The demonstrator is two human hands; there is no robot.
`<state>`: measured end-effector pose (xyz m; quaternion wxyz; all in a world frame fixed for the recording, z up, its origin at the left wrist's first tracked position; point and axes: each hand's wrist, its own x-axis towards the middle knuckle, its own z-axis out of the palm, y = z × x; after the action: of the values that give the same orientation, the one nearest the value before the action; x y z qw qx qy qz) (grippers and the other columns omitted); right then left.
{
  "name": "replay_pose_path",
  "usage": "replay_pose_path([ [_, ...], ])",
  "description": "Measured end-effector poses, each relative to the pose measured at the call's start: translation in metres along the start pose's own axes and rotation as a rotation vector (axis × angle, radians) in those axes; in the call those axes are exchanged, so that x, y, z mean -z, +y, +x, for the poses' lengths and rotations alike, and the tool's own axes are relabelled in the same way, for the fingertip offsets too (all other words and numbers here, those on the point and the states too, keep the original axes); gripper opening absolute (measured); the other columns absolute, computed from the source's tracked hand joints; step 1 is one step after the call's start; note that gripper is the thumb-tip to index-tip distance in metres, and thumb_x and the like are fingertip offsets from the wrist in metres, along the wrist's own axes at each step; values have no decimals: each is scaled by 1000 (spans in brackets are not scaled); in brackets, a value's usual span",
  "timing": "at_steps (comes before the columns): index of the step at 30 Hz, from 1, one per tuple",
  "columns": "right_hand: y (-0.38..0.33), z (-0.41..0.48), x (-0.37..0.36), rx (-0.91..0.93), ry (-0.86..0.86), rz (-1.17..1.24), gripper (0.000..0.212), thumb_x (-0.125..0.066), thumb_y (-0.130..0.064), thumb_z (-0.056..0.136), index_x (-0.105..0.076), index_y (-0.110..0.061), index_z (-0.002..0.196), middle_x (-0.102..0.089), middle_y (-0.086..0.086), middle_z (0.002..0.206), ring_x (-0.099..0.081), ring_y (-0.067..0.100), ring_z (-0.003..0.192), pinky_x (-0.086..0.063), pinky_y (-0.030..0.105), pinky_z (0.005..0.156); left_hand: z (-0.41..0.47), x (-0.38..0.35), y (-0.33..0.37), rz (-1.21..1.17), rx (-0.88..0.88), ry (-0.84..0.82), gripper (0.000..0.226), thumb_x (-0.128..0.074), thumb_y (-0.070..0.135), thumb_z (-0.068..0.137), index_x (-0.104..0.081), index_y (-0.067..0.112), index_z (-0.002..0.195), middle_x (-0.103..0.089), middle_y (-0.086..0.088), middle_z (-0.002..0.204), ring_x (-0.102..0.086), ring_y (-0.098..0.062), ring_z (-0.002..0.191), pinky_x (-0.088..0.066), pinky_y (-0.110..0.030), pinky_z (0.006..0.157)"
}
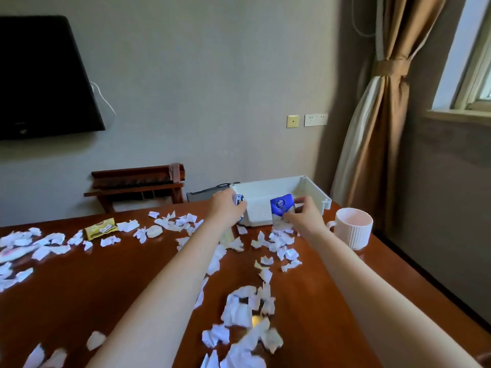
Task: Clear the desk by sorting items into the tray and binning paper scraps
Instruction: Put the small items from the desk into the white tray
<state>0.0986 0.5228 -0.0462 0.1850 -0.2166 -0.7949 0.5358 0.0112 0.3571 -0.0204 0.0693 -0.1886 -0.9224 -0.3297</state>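
Note:
A white tray (313, 192) stands at the far edge of the brown desk (106, 274). My left hand (225, 208) grips a small blue-and-white object (238, 200) at the tray's near left corner. My right hand (305, 217) pinches a blue-and-white packet (281, 208) upright in front of the tray's near wall. White paper scraps (244, 312) lie scattered all over the desk, thick near me and along the left. A yellow packet (101, 228) lies among the scraps at the far left.
A pale ribbed mug (352, 231) stands to the right of my right hand, near the desk's right edge. A small round white item (154, 231) rests among the scraps. Behind the desk are a wooden rack (138, 184), a wall, a curtain (372, 128).

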Motion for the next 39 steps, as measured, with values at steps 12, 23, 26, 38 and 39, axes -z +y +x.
replay_pose_path([
  [12,27,166,-57,-53,-5,-9,42,-55,-8,83,-43,-11,123,-58,9,101,-59,29,89,-51,42,78,170,-91,-5,421,14,-225,32,-51,10,84,-33,14,57,-41,-3,57,-37,-16,49,-24,-23,43],
  [23,59,213,-73,-93,-69,-165,38,-55,-13,85,-45,-10,122,-58,11,108,-57,28,98,-43,33,77,196,-135,-23,637,17,-358,15,-52,9,84,-62,9,96,-65,-4,94,-63,-25,97,-41,-25,65],
  [26,57,213,-75,-69,-71,-287,33,-50,-14,89,-44,-8,120,-55,10,103,-50,25,89,-37,29,71,197,-116,-15,531,-41,-200,21,-52,17,87,-59,6,103,-62,-10,105,-60,-29,101,-40,-27,68],
  [38,43,199,-119,14,-165,-548,31,-51,-23,86,-52,-8,113,-59,12,116,-55,29,106,-42,30,76,168,-82,-58,546,-64,-210,40,-45,40,93,-51,9,117,-54,-14,122,-48,-32,113,-43,-40,87],
  [39,42,198,-120,28,-158,-582,31,-51,-25,86,-52,-9,113,-57,12,118,-52,30,109,-44,33,80,167,-81,-59,540,-66,-214,39,-45,39,93,-51,9,117,-54,-14,121,-49,-31,112,-43,-40,86],
])
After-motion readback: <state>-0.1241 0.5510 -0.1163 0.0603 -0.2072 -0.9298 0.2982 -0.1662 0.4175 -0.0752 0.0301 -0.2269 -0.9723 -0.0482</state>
